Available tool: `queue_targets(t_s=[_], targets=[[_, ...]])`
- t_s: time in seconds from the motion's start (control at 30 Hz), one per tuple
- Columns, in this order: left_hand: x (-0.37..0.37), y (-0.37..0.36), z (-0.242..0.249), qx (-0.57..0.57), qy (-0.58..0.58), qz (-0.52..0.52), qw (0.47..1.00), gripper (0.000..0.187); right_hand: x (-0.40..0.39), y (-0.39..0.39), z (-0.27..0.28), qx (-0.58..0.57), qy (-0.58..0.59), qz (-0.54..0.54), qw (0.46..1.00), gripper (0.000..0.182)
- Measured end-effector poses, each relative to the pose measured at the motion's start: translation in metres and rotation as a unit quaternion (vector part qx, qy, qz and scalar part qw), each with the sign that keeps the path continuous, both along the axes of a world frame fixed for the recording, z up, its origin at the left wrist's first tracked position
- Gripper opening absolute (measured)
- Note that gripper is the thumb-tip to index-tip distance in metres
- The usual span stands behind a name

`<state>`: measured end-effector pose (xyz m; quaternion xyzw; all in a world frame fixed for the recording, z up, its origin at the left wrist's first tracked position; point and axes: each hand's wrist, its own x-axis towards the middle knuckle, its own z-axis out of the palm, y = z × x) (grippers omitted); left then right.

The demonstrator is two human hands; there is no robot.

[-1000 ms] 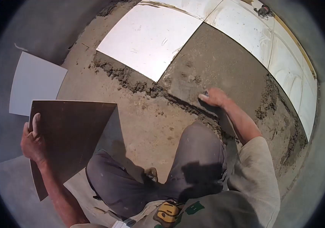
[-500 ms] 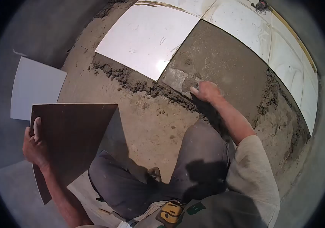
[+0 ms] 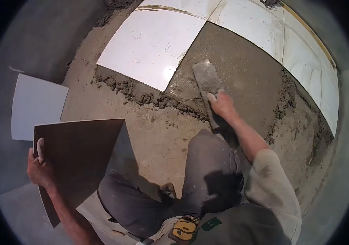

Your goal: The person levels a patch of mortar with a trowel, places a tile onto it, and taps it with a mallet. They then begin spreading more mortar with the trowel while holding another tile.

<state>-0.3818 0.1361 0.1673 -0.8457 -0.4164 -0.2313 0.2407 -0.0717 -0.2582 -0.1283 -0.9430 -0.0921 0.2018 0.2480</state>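
My left hand (image 3: 40, 165) grips the left edge of a large floor tile (image 3: 76, 159), its thumb over the dark brown face turned toward me. The tile stands tilted beside my left knee. My right hand (image 3: 222, 104) is closed around the handle of a flat rectangular trowel (image 3: 208, 77); the handle itself is mostly hidden by the fingers. The trowel's grey blade lies on the wet mortar bed (image 3: 248, 77), close to the corner of a laid white tile (image 3: 150, 47).
More white tiles (image 3: 260, 28) line the far and right side, smeared with mortar. Crumbly mortar (image 3: 146, 97) runs along the bed's near edge. Another white tile (image 3: 39, 106) leans at the left wall. A yellow tape measure (image 3: 184, 228) sits at my waist.
The trowel has swung away from the near edge onto the mortar, its blade now plainly visible. My left hand still holds the tile; the whole view has shifted slightly.
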Motion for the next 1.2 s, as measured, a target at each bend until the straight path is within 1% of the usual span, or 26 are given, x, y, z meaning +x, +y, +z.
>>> queue_targets(t_s=[0.03,0.1,0.13,0.17,0.2,0.23,0.27,0.3,0.33,0.4,0.47,0.53,0.57,0.6,0.67,0.7,0.73,0.8,0.83,0.87,0.93,0.97,1.0,1.07,1.2], targets=[[0.004,-0.004,0.002,0.004,0.003,-0.008,1.0,0.054,0.002,0.017,-0.008,0.024,0.024,0.002,0.999,0.058],[0.008,-0.013,0.003,-0.04,-0.036,0.009,0.999,0.054,-0.002,0.046,-0.016,0.052,-0.007,-0.017,0.998,0.054],[0.009,-0.014,0.002,-0.04,-0.033,0.003,0.999,0.054,-0.002,0.055,-0.014,0.053,-0.005,-0.023,0.998,0.054],[0.009,-0.014,0.003,-0.046,-0.026,0.017,0.998,0.056,-0.003,0.063,-0.006,0.152,0.106,-0.106,0.977,0.05],[0.009,-0.014,0.004,-0.051,-0.02,0.032,0.998,0.057,-0.005,0.071,-0.001,0.249,0.212,-0.184,0.927,0.046],[0.009,-0.014,0.005,-0.047,-0.02,0.028,0.998,0.057,-0.007,0.077,-0.001,0.253,0.211,-0.187,0.925,0.046],[0.009,-0.014,0.004,-0.039,-0.02,0.027,0.999,0.057,-0.01,0.083,-0.002,0.377,0.214,-0.243,0.868,0.041],[0.009,-0.014,0.003,-0.03,-0.02,0.027,0.999,0.058,-0.011,0.088,-0.004,0.493,0.212,-0.292,0.791,0.037],[0.009,-0.016,0.004,-0.026,-0.022,0.022,0.999,0.058,-0.008,0.093,-0.007,0.498,0.21,-0.294,0.788,0.037],[0.01,-0.02,0.005,-0.052,-0.025,0.039,0.998,0.058,0.006,0.105,-0.011,0.551,0.132,-0.303,0.766,0.033],[0.011,-0.023,0.004,-0.037,-0.023,0.043,0.998,0.058,0.024,0.119,-0.016,0.543,0.119,-0.313,0.77,0.034],[0.013,-0.024,0.002,-0.04,-0.044,0.044,0.997,0.058,0.042,0.135,-0.025,0.5,0.092,-0.343,0.79,0.034],[0.01,-0.02,0.003,-0.028,-0.018,0.044,0.998,0.057,0.046,0.141,-0.021,0.483,0.097,-0.356,0.794,0.038],[0.006,-0.012,0.002,-0.027,-0.017,0.044,0.999,0.057,0.053,0.15,-0.031,0.483,0.099,-0.356,0.794,0.038],[0.0,0.003,-0.001,0.005,0.013,0.008,1.0,0.056,0.065,0.169,-0.064,0.452,0.032,-0.359,0.816,0.037],[0.001,0.002,-0.001,0.005,0.014,0.009,1.0,0.056,0.068,0.175,-0.073,0.436,0.003,-0.355,0.827,0.037],[0.003,-0.002,0.001,0.002,0.008,0.011,1.0,0.056,0.071,0.179,-0.083,0.435,0.005,-0.355,0.827,0.037],[0.009,-0.011,0.002,-0.005,0.005,0.009,1.0,0.055,0.071,0.181,-0.086,0.358,0.027,-0.363,0.86,0.046],[0.012,-0.016,0.002,-0.034,-0.029,0.016,0.999,0.054,0.068,0.178,-0.088,0.366,0.049,-0.356,0.858,0.048],[0.014,-0.019,0.001,-0.063,-0.063,0.023,0.996,0.053,0.065,0.175,-0.085,0.362,0.049,-0.36,0.858,0.048],[0.015,-0.019,0.003,-0.078,-0.057,0.02,0.995,0.054,0.058,0.17,-0.066,0.33,0.052,-0.362,0.87,0.051],[0.015,-0.018,0.004,-0.087,-0.057,0.019,0.994,0.054,0.049,0.167,-0.046,0.292,0.019,-0.363,0.885,0.051],[0.012,-0.015,0.006,-0.088,-0.054,0.016,0.994,0.054,0.047,0.164,-0.049,0.291,0.019,-0.367,0.884,0.051],[0.011,-0.009,0.008,-0.078,-0.015,0.044,0.996,0.055,0.046,0.16,-0.053,0.292,0.028,-0.377,0.879,0.051],[0.015,-0.011,0.005,-0.084,-0.052,0.004,0.995,0.057,0.032,0.134,-0.042,0.253,-0.011,-0.39,0.886,0.05]])
